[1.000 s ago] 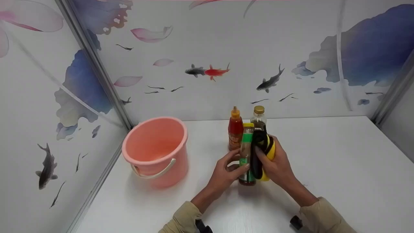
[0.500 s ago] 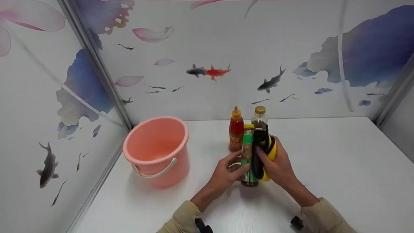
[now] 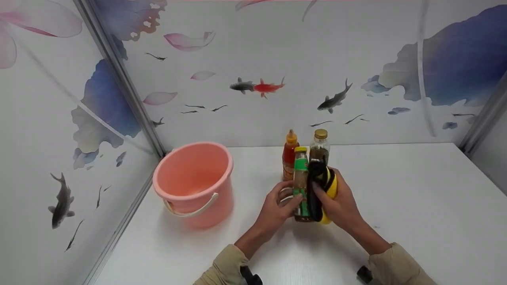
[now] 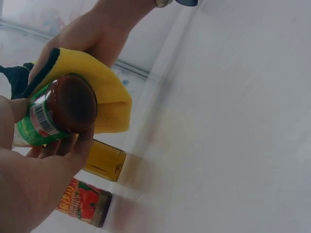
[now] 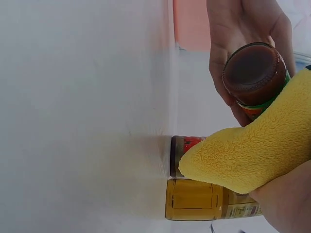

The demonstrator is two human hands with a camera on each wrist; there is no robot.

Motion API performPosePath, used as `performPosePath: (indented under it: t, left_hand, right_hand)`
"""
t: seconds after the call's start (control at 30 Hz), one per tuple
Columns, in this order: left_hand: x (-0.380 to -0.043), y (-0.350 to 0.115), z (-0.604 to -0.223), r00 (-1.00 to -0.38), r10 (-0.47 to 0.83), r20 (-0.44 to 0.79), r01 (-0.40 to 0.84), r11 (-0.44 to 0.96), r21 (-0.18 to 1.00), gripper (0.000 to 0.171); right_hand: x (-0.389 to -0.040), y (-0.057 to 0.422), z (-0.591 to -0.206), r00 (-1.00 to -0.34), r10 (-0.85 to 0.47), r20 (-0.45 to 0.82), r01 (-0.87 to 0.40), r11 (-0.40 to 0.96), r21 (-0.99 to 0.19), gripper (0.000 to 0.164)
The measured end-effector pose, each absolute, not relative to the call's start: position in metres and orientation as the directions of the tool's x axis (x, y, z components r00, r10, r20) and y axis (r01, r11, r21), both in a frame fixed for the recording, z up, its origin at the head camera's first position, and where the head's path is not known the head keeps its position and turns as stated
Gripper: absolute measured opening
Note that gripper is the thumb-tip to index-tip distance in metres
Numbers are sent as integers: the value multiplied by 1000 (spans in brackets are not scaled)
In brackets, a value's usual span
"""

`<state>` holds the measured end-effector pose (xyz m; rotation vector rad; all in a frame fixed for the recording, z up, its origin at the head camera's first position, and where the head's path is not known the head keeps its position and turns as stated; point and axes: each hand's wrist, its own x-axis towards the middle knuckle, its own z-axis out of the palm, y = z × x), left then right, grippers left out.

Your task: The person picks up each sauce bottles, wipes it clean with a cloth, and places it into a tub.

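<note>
My left hand [image 3: 275,206] grips a glass sauce bottle [image 3: 301,164] with a yellow cap and green label. Its brown base [image 4: 75,107] shows in the left wrist view, lifted off the table. Against the bottle's right side, my right hand [image 3: 344,204] holds a folded yellow cloth [image 5: 248,153] with black edging. Behind them stand a red sauce bottle [image 3: 289,158] with an orange nozzle cap and a clear bottle [image 3: 319,150] with a gold cap. Their lower parts are hidden in the head view; the right wrist view shows the clear bottle's amber contents.
A pink bucket [image 3: 214,202] with a white handle [image 3: 198,209] stands left of my hands on the white table [image 3: 408,206]. Patterned wall panels [image 3: 269,118] close off the back and left side. A metal corner post [image 3: 122,79] rises behind the bucket.
The green-labelled bottle has shifted slightly left and up between my hands, still pressed to the cloth. The other bottles and the bucket stay put; the head view has swung slightly.
</note>
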<state>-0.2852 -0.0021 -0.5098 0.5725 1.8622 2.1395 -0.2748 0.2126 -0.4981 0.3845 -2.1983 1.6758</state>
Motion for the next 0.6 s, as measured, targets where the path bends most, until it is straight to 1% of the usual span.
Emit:
performPosePath:
  t: [0.27,0.6]
  left_hand:
    - [-287,-3,-507,-906,396,153,99,-153,983,52]
    - [-289,-6,-507,-903,402,154,109,-133,985,52]
  right_hand:
    - [-274,211,-500,-898,-24,439,-428,276,-861,47]
    - [-273,210,-500,-902,-25,432,-420,291,-860,49]
